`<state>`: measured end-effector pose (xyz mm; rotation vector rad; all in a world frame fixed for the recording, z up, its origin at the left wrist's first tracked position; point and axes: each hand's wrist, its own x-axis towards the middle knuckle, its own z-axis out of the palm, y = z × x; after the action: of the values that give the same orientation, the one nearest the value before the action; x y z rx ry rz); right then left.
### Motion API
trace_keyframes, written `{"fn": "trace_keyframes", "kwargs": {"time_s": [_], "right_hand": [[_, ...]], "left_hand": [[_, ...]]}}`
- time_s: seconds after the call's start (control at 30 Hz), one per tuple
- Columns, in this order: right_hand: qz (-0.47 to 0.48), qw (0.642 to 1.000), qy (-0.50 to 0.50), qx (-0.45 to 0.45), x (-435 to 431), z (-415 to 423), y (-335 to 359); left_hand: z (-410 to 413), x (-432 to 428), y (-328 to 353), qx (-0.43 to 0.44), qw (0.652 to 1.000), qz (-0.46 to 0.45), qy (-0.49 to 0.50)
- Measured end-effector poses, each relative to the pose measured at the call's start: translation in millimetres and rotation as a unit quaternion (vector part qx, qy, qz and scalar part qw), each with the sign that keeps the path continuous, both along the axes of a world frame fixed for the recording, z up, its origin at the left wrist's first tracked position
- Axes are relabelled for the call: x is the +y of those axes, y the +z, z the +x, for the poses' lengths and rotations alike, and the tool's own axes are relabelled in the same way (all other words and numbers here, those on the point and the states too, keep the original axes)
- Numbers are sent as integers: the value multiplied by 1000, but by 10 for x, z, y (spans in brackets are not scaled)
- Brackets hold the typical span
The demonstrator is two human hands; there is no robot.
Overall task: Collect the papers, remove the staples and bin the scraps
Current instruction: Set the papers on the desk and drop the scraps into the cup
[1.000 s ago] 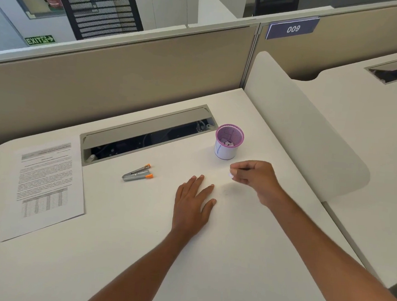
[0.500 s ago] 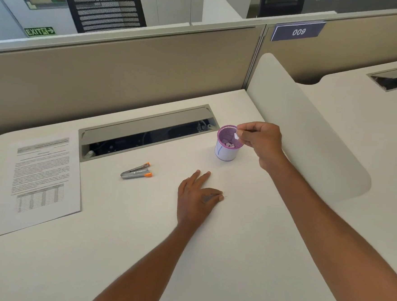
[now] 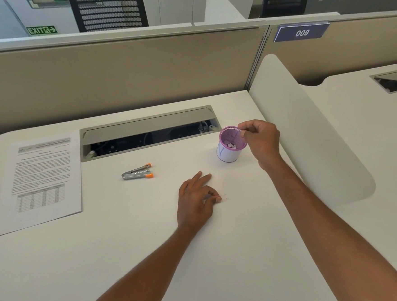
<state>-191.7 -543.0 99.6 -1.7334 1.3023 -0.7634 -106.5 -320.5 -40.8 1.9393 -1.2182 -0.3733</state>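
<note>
On a white office desk (image 3: 232,258) walled by beige partitions, the clearing of scraps is seen near its end. Within the last second the right hand (image 3: 260,140) has been carried from the open desk surface up to the small purple mesh bin with a white paper sleeve (image 3: 228,150), and the white fleck that was pinched between its fingertips half a second ago is no longer visible; it is judged to have been dropped among the pale scraps (image 3: 230,145) lying in the bin, though the release itself is not shown. That hand is held over the bin's right rim, wrist bent downward, thumb and forefinger drawn together; whether anything is yet gripped between them cannot be told.

The left hand (image 3: 197,197) has meanwhile been changed from flat and spread to partly curled, palm down on the desk in front of the bin, its thumb and fingers pinched at a thin, dark, wire-like mark (image 3: 225,196) just beside them, judged to be a loose staple; whether it is actually held cannot be told.

A printed white sheet with a small table (image 3: 42,181) is left lying flat at the desk's left edge, well apart from both hands. A silver staple remover with orange tips (image 3: 137,172) is set down untouched between sheet and bin, near the grey cable tray (image 3: 147,123).
</note>
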Motion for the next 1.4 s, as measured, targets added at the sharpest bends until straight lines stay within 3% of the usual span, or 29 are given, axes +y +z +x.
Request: {"fn": "trace_keyframes", "kwargs": {"time_s": [0.4,0.9,1.07,1.23,1.4], "right_hand": [[-107,990,68,63,59,-28,11],[-94,993,63,36,129,-84,51],[-110,986,101,78,227,-153,49],[-84,985,140,60,671,-449,-247],[-81,927,262,257,946,-815,-765]], "left_hand": [[-22,0,39,9,1000,4,2],[-23,15,67,11,1000,11,5],[1,-5,58,26,1000,8,14],[54,-35,77,97,994,-16,39],[86,-88,241,267,961,2,67]]}}
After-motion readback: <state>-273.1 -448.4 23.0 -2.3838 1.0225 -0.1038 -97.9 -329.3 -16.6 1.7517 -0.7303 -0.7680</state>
